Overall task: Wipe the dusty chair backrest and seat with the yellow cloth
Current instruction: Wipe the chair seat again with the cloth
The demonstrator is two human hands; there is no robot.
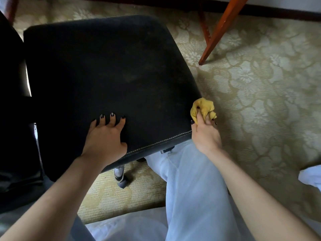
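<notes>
1. While looking down on seat: noted yellow cloth bunched into a wad, gripped by curled fingers of right hand, just off seat's near right corner.
2. Noted left hand spread, fingertips pressing on seat by stitched near edge.
3. Judged seat surface to lie left of and beyond cloth; right hand nearer, so sweep leftward.
4. Cannot tell whether cloth touches seat edge.
</notes>
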